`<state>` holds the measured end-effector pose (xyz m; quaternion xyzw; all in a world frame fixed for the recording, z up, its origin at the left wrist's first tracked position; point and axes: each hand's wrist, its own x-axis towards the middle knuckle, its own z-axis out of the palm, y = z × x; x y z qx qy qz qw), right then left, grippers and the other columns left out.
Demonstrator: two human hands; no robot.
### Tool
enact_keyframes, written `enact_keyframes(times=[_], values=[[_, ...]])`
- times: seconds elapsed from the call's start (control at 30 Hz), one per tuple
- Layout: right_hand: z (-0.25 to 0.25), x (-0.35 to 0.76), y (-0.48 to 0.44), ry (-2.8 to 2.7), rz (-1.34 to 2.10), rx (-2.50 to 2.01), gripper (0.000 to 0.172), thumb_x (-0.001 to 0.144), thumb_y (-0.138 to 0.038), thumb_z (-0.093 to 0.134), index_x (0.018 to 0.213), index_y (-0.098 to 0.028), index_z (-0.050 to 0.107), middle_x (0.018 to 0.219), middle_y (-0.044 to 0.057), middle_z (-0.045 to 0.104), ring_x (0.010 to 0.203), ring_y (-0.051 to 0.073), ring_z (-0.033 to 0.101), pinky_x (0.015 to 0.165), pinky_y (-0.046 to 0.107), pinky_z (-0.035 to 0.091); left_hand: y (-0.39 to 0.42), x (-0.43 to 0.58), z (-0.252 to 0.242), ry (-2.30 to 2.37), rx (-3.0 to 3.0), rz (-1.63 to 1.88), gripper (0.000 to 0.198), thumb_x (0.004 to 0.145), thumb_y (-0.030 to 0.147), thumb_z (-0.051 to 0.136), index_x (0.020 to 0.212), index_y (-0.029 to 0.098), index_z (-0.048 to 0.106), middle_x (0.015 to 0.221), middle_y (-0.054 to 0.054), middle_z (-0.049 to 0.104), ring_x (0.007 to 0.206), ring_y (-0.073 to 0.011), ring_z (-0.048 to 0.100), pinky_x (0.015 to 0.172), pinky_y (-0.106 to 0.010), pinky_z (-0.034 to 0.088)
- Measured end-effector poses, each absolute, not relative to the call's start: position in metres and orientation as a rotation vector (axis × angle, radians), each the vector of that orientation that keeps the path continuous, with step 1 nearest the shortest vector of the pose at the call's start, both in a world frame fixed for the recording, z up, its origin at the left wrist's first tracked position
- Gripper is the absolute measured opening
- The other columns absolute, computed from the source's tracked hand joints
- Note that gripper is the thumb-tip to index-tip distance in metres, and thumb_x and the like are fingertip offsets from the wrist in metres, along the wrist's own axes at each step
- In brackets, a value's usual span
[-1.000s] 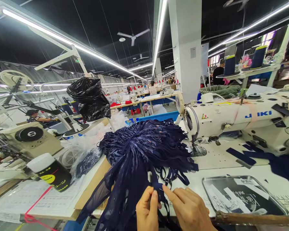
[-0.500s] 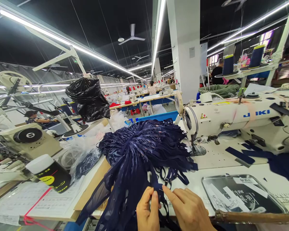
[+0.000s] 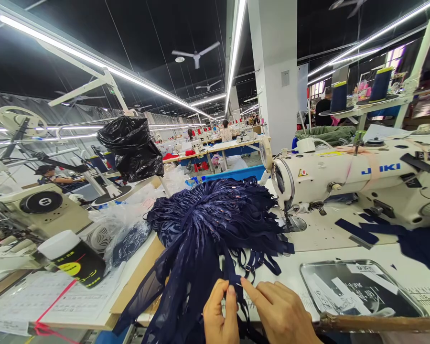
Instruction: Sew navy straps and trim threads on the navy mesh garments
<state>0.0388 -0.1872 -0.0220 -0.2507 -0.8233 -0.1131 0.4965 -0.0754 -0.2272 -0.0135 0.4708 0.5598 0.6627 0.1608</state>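
Observation:
At the front edge of the table, my left hand [image 3: 222,313] pinches a dark navy fabric strap [image 3: 234,278] between thumb and forefinger. My right hand [image 3: 282,310] is closed at the strap's right edge, its forefinger tip on the fabric and its thumb hidden. Just beyond lies a large heap of navy garment pieces [image 3: 215,205], with sheer lengths hanging over the table edge on the left. Thin straps with metal rings [image 3: 250,268] trail from the heap above my right hand.
A JUKI sewing machine [image 3: 338,169] stands at right, navy scraps [image 3: 356,231] beside it. In front is a metal tray [image 3: 310,286] with white labels. A black canister [image 3: 80,265] and papers [image 3: 68,306] lie left. A black plastic bag [image 3: 132,148] hangs behind.
Both hands keep nearly the same place and hold on the navy strap. The heap and machine have not moved.

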Motion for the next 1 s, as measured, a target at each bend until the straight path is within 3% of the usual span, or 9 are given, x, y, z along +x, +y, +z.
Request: enact_keyframes(times=[0.43, 0.6, 0.77, 0.9, 1.0], values=[[-0.024, 0.042, -0.182, -2.016, -0.266, -0.501, 0.031, 0.089, -0.009, 0.028, 0.099, -0.008, 0.058, 0.054, 0.002, 0.052, 0.045, 0.013, 0.046, 0.044, 0.026, 0.030, -0.227, -0.077, -0.009, 1.443, 1.053, 1.806, 0.034, 0.065, 0.050, 0.063, 0.063, 0.016, 0.062, 0.055, 0.004, 0.047, 0.052, -0.0103, 0.038, 0.048, -0.018, 0.035], [-0.024, 0.041, -0.184, -2.008, -0.267, -0.541, 0.033, 0.089, -0.008, 0.027, 0.099, -0.009, 0.058, 0.052, 0.001, 0.051, 0.044, 0.012, 0.045, 0.043, 0.025, 0.029, -0.227, -0.075, -0.010, 1.401, 1.089, 1.835, 0.034, 0.065, 0.049, 0.064, 0.058, 0.017, 0.058, 0.055, 0.004, 0.046, 0.052, -0.0102, 0.038, 0.048, -0.017, 0.034], [-0.024, 0.042, -0.184, -2.007, -0.240, -0.528, 0.033, 0.089, -0.009, 0.028, 0.103, -0.009, 0.058, 0.052, 0.001, 0.051, 0.043, 0.012, 0.046, 0.043, 0.024, 0.031, -0.229, -0.075, -0.010, 1.401, 1.113, 1.861, 0.031, 0.066, 0.048, 0.063, 0.064, 0.017, 0.063, 0.057, 0.003, 0.050, 0.052, -0.0108, 0.041, 0.049, -0.018, 0.035], [-0.027, 0.040, -0.185, -1.963, -0.052, -0.446, 0.033, 0.087, -0.008, 0.031, 0.109, -0.011, 0.055, 0.055, 0.003, 0.056, 0.046, 0.013, 0.050, 0.044, 0.022, 0.038, -0.229, -0.077, -0.011, 1.361, 1.103, 1.781, 0.030, 0.069, 0.046, 0.062, 0.065, 0.017, 0.063, 0.057, 0.003, 0.049, 0.054, -0.0105, 0.040, 0.051, -0.018, 0.035], [-0.029, 0.037, -0.188, -1.899, 0.366, -0.455, 0.031, 0.088, -0.013, 0.034, 0.110, -0.015, 0.055, 0.071, 0.006, 0.064, 0.058, 0.014, 0.058, 0.055, 0.022, 0.046, -0.227, -0.076, -0.018, 1.323, 1.140, 1.709, 0.031, 0.071, 0.047, 0.059, 0.063, 0.017, 0.061, 0.056, 0.003, 0.047, 0.050, -0.0094, 0.037, 0.050, -0.018, 0.035]])
